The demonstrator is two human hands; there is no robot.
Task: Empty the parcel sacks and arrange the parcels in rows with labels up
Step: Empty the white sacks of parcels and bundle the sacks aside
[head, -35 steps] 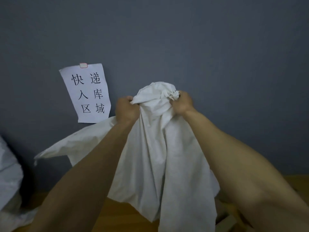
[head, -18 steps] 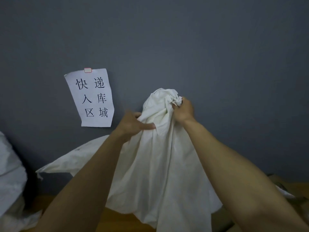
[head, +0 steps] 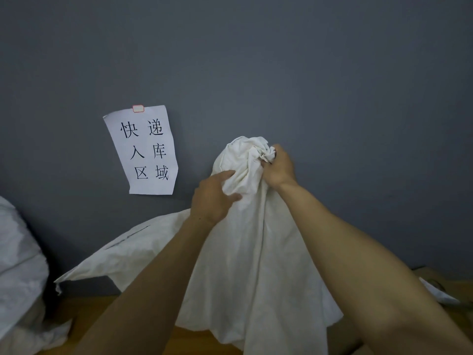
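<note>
A white woven parcel sack (head: 245,265) hangs limp in front of me, held up by its bunched top against the grey wall. My right hand (head: 277,167) is clenched on the crumpled top of the sack. My left hand (head: 213,198) lies lower on the sack's left side, thumb and fingers pinching a fold of it. One corner of the sack sticks out to the left. A brown cardboard parcel (head: 435,278) shows at the right edge, mostly hidden behind my right arm. No parcel labels are visible.
A paper sign (head: 143,152) with black characters is taped to the grey wall (head: 281,60). Another white sack (head: 18,272), bulky, stands at the left edge. The wooden surface (head: 87,319) runs along the bottom below the sacks.
My left hand let go of the sack's top, dropped lower and took a new hold on its side. Both hands and the sack came down a little.
</note>
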